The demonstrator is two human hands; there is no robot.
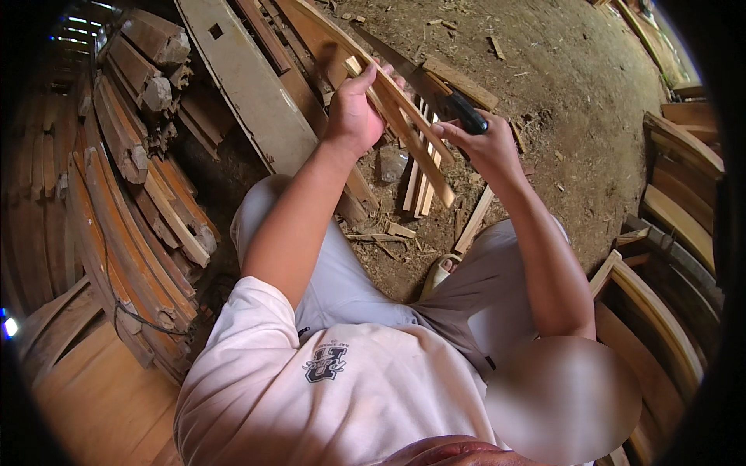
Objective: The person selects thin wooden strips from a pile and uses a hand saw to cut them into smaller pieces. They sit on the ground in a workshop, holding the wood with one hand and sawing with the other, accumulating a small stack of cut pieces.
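Note:
My left hand (pixel 356 116) is closed around thin, light-brown wooden strips (pixel 420 159) that slant from upper left to lower right above my knees. In my right hand (pixel 493 151) is a long-bladed tool with a black handle (pixel 465 113). Its dark, narrow blade stretches up and left beyond the strips; whether the edge has teeth, I cannot tell. My right thumb reaches close to the side of the strips. Below them, several pale wooden sticks (pixel 420 186) lie on the ground between my legs.
Weathered beams and curved timbers (pixel 128 194) are stacked at the left. A wide grey plank (pixel 249 85) slants beside my left arm. More curved wood (pixel 657 303) stands at the right. Offcuts (pixel 462 83) and shavings litter the dirt floor (pixel 583 132). A sandalled foot (pixel 440 274) shows below.

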